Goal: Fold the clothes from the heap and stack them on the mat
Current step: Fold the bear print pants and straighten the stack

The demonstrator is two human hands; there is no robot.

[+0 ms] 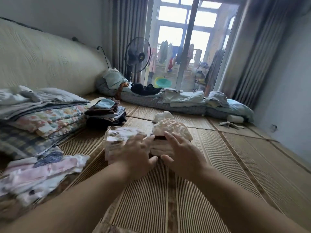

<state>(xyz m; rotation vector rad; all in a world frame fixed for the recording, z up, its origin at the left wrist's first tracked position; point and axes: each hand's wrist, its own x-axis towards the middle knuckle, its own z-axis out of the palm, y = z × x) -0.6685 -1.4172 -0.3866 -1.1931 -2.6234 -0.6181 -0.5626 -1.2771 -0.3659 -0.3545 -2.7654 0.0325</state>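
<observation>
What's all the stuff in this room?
mat: one, tan, covering the floor
patterned stack: one, white and pink, under left hand
cream-topped stack: one, cream, right beside it
dark stack: one, brown and navy, behind them, left
blankets: one pile, floral and grey, far left
pink clothes: one pile, pink and white, near left
fan: one, black, by the window
basin: one, green, by the glass door
left hand: one, resting on patterned stack
right hand: one, resting on cream-topped stack

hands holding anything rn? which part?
Nothing gripped. Left hand rests flat on the near top edge of the patterned stack, right hand likewise on the cream-topped stack; both stacks sit on the mat.
</observation>
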